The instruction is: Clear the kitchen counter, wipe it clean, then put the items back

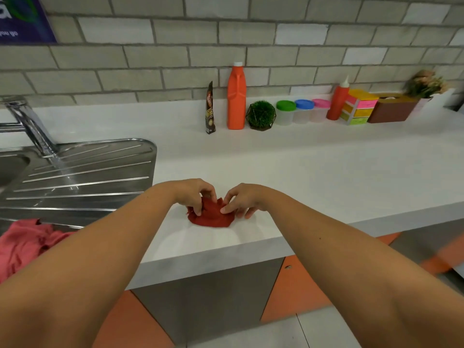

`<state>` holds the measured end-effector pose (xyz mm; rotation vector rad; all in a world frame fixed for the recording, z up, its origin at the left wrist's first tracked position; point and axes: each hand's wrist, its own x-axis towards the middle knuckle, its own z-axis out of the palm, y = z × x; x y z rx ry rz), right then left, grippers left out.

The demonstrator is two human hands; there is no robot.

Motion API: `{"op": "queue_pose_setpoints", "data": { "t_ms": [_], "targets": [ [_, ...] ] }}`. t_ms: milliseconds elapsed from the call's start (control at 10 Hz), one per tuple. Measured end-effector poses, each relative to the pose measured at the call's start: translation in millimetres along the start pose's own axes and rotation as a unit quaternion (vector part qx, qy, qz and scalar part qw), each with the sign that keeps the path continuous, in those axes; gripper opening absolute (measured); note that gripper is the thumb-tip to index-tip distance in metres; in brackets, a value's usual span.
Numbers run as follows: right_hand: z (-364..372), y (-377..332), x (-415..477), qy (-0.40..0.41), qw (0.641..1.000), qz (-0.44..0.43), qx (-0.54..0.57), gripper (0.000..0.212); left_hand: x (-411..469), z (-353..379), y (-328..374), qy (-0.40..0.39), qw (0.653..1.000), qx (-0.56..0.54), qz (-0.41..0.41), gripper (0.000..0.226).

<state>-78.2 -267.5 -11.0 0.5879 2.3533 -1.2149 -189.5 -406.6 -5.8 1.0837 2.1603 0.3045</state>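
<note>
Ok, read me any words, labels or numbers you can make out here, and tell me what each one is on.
"you go": white letters on the purple poster on the wall, cut off by the frame edge.
Dark sachet: has gold print, too blurred to read.
Orange bottle: no readable label.

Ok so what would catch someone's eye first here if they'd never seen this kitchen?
Probably the two hands, left hand and right hand, pinching a crumpled red cloth at the counter's front edge. Next, the tall orange bottle at the back wall, heading a row of colourful items running right. At left, the steel drainboard and tap.
</note>
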Motion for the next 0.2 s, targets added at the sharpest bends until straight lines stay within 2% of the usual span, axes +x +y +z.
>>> {"op": "queue_pose_setpoints", "data": {
  "t_ms": [100,200],
  "targets": [
    [-3.1,-2.7,1.3,-0.005,1.0,0.013,-0.028,0.039,3.5,-10.6,12.1,-0.062,0.997,0.007,-0.048,0.043],
    [-9.7,-5.0,-1.3,-0.013,0.999,0.022,-0.045,0.041,8.2,-18.8,28.8,-0.093,0.99,0.064,-0.089,0.044]
  ]
}}
